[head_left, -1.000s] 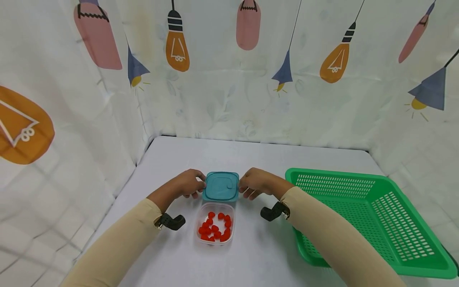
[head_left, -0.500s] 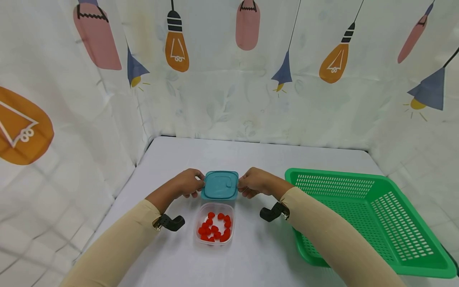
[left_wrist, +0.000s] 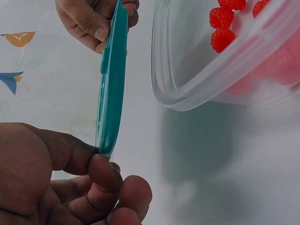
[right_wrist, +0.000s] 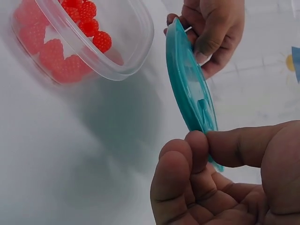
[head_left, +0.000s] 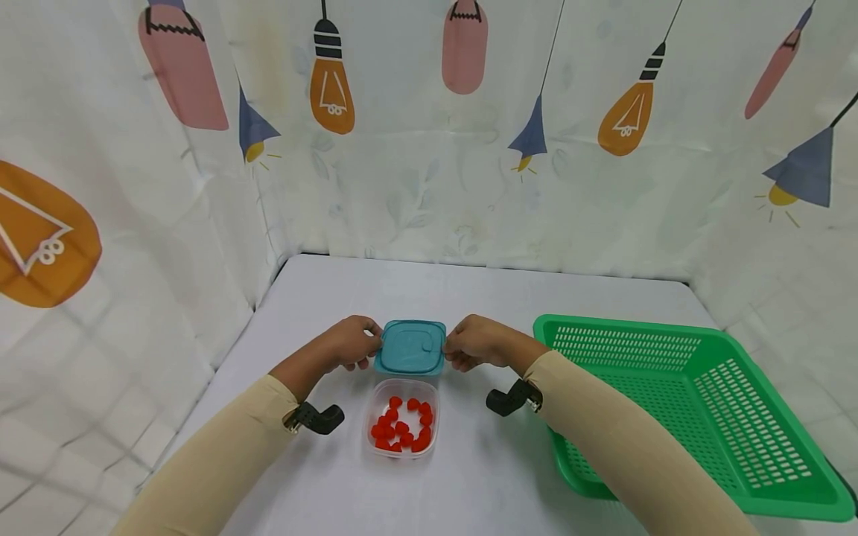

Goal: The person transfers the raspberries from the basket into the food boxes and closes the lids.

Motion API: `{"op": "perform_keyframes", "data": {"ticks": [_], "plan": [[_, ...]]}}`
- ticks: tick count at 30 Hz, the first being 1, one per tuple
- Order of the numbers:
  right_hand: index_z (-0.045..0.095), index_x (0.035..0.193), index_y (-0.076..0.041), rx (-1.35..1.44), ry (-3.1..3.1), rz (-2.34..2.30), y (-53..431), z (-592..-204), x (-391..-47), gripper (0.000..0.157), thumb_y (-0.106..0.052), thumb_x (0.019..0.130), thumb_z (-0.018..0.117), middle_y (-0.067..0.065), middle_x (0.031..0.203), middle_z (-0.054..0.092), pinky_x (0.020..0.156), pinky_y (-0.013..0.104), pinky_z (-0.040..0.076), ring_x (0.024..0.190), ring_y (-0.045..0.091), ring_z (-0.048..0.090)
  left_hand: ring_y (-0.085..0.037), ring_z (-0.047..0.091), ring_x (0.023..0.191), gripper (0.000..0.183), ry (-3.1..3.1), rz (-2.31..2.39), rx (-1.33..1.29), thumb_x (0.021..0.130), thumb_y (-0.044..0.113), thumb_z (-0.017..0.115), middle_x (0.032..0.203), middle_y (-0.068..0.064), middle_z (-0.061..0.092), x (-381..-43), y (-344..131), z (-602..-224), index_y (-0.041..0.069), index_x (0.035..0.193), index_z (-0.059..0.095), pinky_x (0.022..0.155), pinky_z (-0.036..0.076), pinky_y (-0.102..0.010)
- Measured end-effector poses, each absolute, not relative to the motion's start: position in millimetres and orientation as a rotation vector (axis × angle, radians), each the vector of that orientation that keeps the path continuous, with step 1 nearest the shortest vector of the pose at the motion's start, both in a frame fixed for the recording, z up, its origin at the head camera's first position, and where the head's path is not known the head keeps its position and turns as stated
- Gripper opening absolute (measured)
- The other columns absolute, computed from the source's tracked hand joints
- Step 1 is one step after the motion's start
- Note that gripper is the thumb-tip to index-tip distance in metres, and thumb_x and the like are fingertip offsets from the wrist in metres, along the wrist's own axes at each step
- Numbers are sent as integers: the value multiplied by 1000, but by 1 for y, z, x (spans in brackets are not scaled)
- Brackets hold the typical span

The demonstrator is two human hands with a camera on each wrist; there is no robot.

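A teal plastic lid (head_left: 412,347) is held between both hands, just beyond a clear plastic container (head_left: 371,394). My left hand (head_left: 354,342) pinches the lid's left edge between thumb and fingertips. On the opposite edge, my right hand (head_left: 477,342) pinches it the same way. Both wrist views show the lid (left_wrist: 112,79) raised off the table, its thin edge toward each camera. Several red raspberries (right_wrist: 101,41) lie inside the uncovered container (right_wrist: 123,72), which stands on the table.
A large green perforated basket (head_left: 731,339) stands on the right of the white table (head_left: 322,286), partly behind the right sleeve (head_left: 623,432). White curtains (head_left: 429,186) printed with lamps and bulbs enclose the table's back and sides.
The fingers of both hands have closed in on the lid's edges. The lid has shifted very slightly to the left, while the container and basket stay where they were.
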State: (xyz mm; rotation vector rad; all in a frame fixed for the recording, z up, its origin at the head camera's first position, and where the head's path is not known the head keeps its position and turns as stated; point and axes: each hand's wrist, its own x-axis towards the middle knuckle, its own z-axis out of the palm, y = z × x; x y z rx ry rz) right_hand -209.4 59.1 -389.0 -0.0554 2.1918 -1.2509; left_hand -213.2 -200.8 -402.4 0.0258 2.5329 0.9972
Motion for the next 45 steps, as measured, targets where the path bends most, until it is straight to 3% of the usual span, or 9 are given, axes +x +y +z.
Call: {"op": "perform_keyframes", "data": {"ticks": [15, 24, 33, 41, 45], "plan": [[65, 106, 3, -122, 2180, -1286, 56, -384, -205, 15, -11, 104, 58, 18, 96, 64, 72, 32, 58, 80, 25, 63, -24, 66, 76, 23, 2554, 1069, 69, 104, 16, 57, 83, -10, 69, -209, -209, -394, 0, 120, 62, 64, 56, -33], [61, 111, 2, -140, 2182, -1311, 56, -381, -204, 15, -11, 106, 56, 15, 93, 61, 73, 32, 58, 82, 25, 62, -22, 69, 77, 27, 2495, 1132, 93, 108, 19, 50, 81, -6, 73, -209, -213, -388, 1, 127, 54, 67, 55, -35], [60, 114, 2, -170, 2154, -1353, 56, -377, -201, 15, -10, 105, 57, 17, 96, 68, 77, 36, 61, 84, 28, 68, -22, 71, 82, 30, 2443, 1189, 143, 109, 20, 47, 88, -5, 76, -207, -216, -381, 1, 132, 48, 70, 55, -36], [63, 113, 1, -153, 2176, -1352, 57, -378, -200, 15, -4, 99, 63, 25, 103, 72, 75, 36, 61, 80, 26, 71, -27, 72, 94, 27, 2418, 1216, 139, 97, 17, 65, 100, -13, 76, -206, -221, -380, 4, 120, 58, 85, 52, -46], [66, 111, -2, -149, 2230, -1304, 58, -377, -197, 13, -7, 101, 62, 20, 99, 73, 74, 35, 61, 79, 26, 71, -29, 71, 95, 26, 2396, 1206, 141, 94, 14, 70, 101, -12, 76, -202, -222, -380, 5, 117, 63, 91, 50, -53]]}}
